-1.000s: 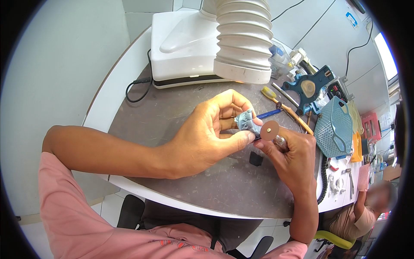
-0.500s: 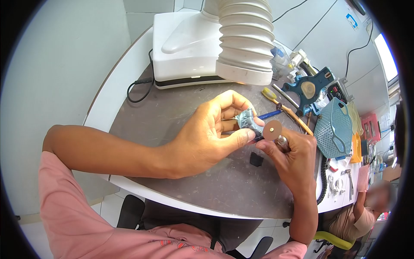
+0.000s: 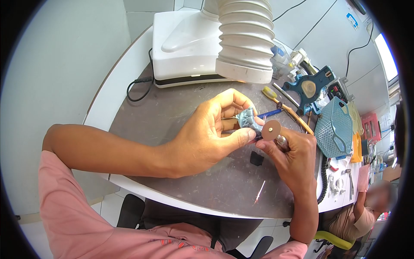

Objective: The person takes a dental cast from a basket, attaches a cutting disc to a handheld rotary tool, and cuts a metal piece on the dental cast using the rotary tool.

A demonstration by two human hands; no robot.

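Observation:
My left hand (image 3: 211, 134) is closed, its thumb and fingers pinching a small blue-grey dental casting (image 3: 246, 119) with an uneven, ridged shape. In my right hand (image 3: 297, 151) is a rotary handpiece (image 3: 282, 142), mostly hidden by the fingers. A flat brown cutting disc (image 3: 271, 130) is mounted at its tip. The disc's edge is against or very near the casting's lower right side; the exact contact is hidden. Both hands are close together above the grey bench top. A thin bright streak (image 3: 260, 192), like a spark, shows below them.
A wide ribbed suction hose (image 3: 245, 43) hangs above the hands, beside a white machine (image 3: 185, 47). To the right are a wooden-handled brush (image 3: 293, 114), a blue articulator (image 3: 308, 88) and a blue basket (image 3: 334, 129). A black scrap (image 3: 256, 158) lies below the hands. Another person (image 3: 355, 216) sits at far right.
A bright streak and a reddish glint by the casting have appeared. The disc has shifted very slightly left; my left hand is almost where it was.

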